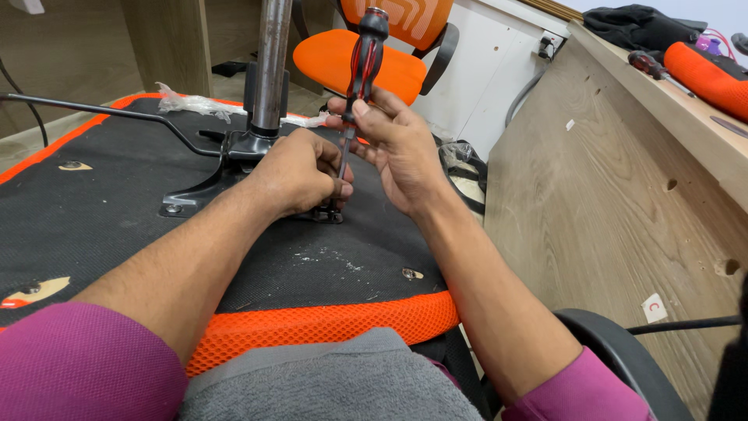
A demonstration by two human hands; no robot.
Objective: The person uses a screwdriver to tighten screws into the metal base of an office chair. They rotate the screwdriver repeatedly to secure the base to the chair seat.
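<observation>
An upturned office chair seat [101, 226] with black underside and orange mesh edge lies across my lap. A black metal mounting plate [234, 152] with a steel gas cylinder [273, 62] rising from it is fixed to the seat. My right hand [397, 144] grips a red-and-black screwdriver [365, 54] held upright, its shaft pointing down to a screw at the plate's near corner. My left hand [300, 171] is closed around the lower shaft near the tip, resting on the seat.
A black lever rod [93, 109] sticks out left from the plate. An orange office chair [374, 47] stands behind. A wooden desk panel [615, 179] rises on the right, with a second screwdriver [650, 66] and orange item on top. A black armrest [615, 359] sits lower right.
</observation>
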